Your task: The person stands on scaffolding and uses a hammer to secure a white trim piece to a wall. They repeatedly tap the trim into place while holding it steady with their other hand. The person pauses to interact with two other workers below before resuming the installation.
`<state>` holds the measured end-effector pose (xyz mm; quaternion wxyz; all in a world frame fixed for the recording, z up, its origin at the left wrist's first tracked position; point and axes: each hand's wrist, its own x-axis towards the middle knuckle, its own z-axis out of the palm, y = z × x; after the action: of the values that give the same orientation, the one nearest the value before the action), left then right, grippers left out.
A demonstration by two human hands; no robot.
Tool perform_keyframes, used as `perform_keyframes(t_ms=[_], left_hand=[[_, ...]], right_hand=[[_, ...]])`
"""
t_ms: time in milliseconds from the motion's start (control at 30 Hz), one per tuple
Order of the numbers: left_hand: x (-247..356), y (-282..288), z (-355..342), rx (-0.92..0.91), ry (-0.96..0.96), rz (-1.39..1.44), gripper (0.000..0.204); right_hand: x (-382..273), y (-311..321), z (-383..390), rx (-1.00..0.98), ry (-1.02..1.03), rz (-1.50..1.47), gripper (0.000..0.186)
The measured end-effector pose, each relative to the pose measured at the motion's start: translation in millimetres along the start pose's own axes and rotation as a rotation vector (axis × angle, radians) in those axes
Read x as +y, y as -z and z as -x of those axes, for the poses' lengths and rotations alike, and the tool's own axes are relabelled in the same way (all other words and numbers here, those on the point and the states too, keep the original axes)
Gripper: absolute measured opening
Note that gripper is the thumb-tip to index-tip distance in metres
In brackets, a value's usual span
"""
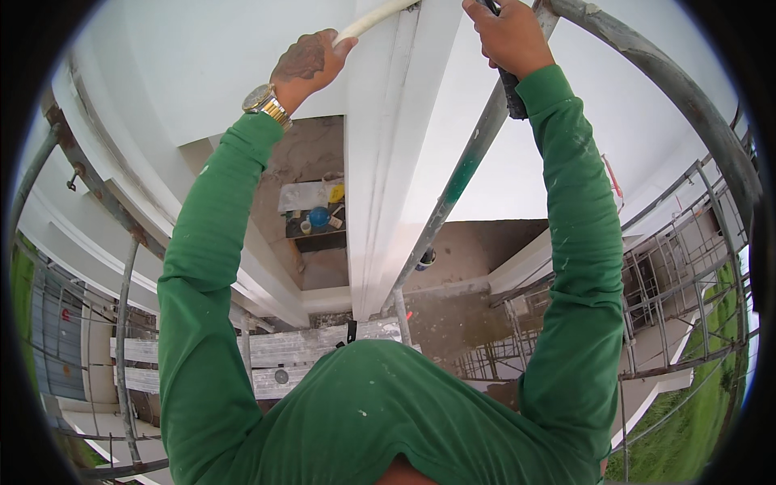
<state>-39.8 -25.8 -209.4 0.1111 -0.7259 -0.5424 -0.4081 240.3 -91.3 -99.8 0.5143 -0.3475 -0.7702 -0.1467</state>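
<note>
Both my arms reach up and forward in green, paint-flecked sleeves. My left hand (309, 65), with a gold watch (263, 101) at the wrist, is closed on the end of a pale, curved hose-like piece (373, 19). That piece runs up to the right, out of the top of the view. My right hand (511, 36) is wrapped round a black handle (512, 95), whose lower end sticks out below the fist. What the handle belongs to lies beyond the top edge. A white grooved column or frame (388, 162) stands between my hands.
Grey scaffold pipes surround me; a diagonal pipe (465, 166) passes close to my right hand, and a thick curved pipe (671, 65) lies farther right. Metal planks (279, 356) are beneath me. Far below, a small table (323, 241) holds a blue round object (318, 217).
</note>
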Motion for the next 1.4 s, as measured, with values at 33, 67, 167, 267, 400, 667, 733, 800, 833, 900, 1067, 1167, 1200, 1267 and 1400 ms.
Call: perform_keyframes(t_ms=[33, 67, 167, 267, 400, 667, 733, 800, 833, 900, 1067, 1167, 1200, 1267, 1400], left_hand=[[0.1, -0.1, 0.2, 0.008, -0.018, -0.003, 0.051], [0.5, -0.2, -1.9, 0.021, -0.035, -0.002, 0.051], [-6.8, 3.7, 0.5, 0.01, -0.025, -0.008, 0.052], [-13.3, 12.1, 4.0, -0.031, 0.042, -0.007, 0.054], [1.7, 6.3, -2.8, -0.073, 0.04, 0.018, 0.054], [-7.4, 8.0, 5.8, -0.031, -0.034, -0.047, 0.051], [-4.0, 16.3, 5.9, -0.045, -0.014, -0.091, 0.051], [-7.6, 13.8, 6.5, -0.025, -0.034, -0.155, 0.051], [-10.8, 13.3, 4.9, -0.011, -0.057, -0.161, 0.051], [-14.9, 10.1, 3.5, 0.01, -0.102, -0.162, 0.052], [-11.7, 14.6, 1.4, -0.061, -0.063, -0.146, 0.052], [-12.8, 15.9, -5.7, -0.058, -0.1, -0.148, 0.052], [-16.7, 17.6, -2.9, -0.055, -0.103, -0.155, 0.051], [-17.6, 19.3, -2.1, -0.032, -0.14, -0.147, 0.051], [-18.2, 16.4, 0.5, -0.008, -0.141, -0.123, 0.05]], right_hand=[[17.6, -6.0, -2.0, 0.079, 0.119, 0.038, 0.056], [27.8, -11.0, -5.1, 0.161, 0.237, 0.087, 0.056], [-12.5, -14.0, 16.5, -0.035, -0.057, 0.0, 0.056], [-58.8, 5.5, 10.7, -0.436, -0.474, -0.022, 0.055], [19.2, -14.7, 4.6, 0.012, 0.172, 0.165, 0.056], [5.6, -20.3, 29.9, -0.242, -0.181, 0.224, 0.056], [-15.6, -8.8, 26.9, -0.323, -0.328, 0.161, 0.055], [-16.4, -10.3, 24.7, -0.062, -0.081, 0.057, 0.057], [-15.0, -11.3, 24.9, 0.067, 0.043, 0.004, 0.058], [6.7, -29.9, 35.0, 0.176, 0.086, 0.106, 0.055], [4.3, -16.0, 34.0, -0.365, -0.463, 0.037, 0.053], [17.1, -16.2, 28.4, -0.045, -0.197, 0.103, 0.056], [-19.2, 0.0, 17.3, 0.044, -0.146, 0.047, 0.06], [-6.9, -7.9, 22.6, 0.085, -0.131, 0.065, 0.058], [11.6, -36.9, 50.4, -0.095, -0.228, 0.134, 0.063]])
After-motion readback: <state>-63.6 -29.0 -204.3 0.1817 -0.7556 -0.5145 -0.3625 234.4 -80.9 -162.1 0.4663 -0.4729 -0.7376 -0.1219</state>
